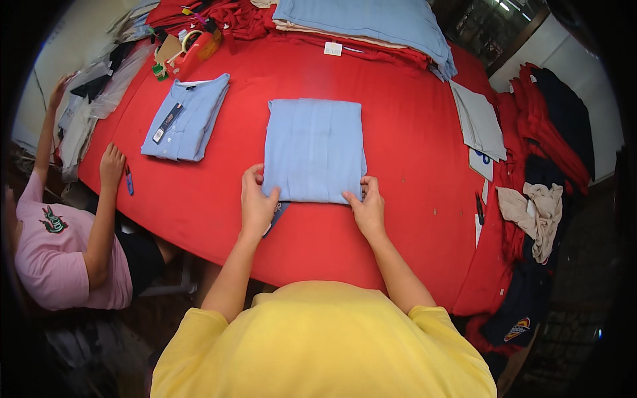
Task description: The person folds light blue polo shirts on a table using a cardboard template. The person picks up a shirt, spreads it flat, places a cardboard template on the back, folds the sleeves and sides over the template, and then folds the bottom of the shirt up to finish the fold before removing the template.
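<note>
A light-blue shirt [314, 149], folded into a near square, lies on the red cloth-covered table [411, 239] in front of me. At its near left corner my left hand [256, 202] grips the edge, thumb on top and fingers curled at the side. My right hand [368, 207] pinches the near right corner in the same way. A dark blue hang tag [277, 217] sticks out from under the shirt's near edge, beside my left thumb. Farther left lies another folded blue shirt [188, 119], its buttons and dark tag facing up.
Stacked blue garments [365, 20] lie at the far edge. A red tape dispenser [201, 48] stands far left. Grey cards [476, 119], a black pen [479, 207] and a crumpled beige cloth [534, 215] are at right. A person in pink [70, 259] rests a hand near a blue cutter [129, 179].
</note>
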Demonstrator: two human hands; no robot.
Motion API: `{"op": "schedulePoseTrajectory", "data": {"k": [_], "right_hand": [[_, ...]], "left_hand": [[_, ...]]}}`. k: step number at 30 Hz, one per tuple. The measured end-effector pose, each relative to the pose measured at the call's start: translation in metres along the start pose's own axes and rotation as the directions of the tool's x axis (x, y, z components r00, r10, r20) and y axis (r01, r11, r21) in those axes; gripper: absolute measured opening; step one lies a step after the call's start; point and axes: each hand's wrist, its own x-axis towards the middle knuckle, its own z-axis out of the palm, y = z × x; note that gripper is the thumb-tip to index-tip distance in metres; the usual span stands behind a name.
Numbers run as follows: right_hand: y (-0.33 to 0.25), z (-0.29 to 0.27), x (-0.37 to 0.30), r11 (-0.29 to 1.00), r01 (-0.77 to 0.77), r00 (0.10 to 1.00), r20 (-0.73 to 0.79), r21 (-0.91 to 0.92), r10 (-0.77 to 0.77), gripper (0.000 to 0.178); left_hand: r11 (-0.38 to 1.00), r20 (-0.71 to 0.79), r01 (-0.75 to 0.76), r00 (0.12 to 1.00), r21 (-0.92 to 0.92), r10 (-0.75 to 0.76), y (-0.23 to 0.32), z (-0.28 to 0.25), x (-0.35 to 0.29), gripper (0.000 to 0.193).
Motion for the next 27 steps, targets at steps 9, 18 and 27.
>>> {"op": "schedulePoseTrajectory", "data": {"k": [9, 18, 27], "right_hand": [[-0.032, -0.014, -0.002, 0.905, 0.191, 0.977, -0.016, -0.380, -0.214, 0.060], [-0.071, 0.050, 0.109, 0.511, 0.559, 0.764, 0.166, -0.653, -0.623, 0.065], [-0.045, 0.046, 0.128, 0.781, 0.562, 0.817, 0.036, -0.274, -0.575, 0.061]], "left_hand": [[0.598, 0.520, -0.730, 0.670, 0.332, 0.529, 0.016, 0.035, 0.002, 0.064], [0.583, 0.549, -0.741, 0.655, 0.332, 0.519, 0.009, 0.046, -0.001, 0.058], [0.777, 0.490, -0.613, 0.726, 0.144, 0.483, 0.017, 0.028, 0.001, 0.058]]}}
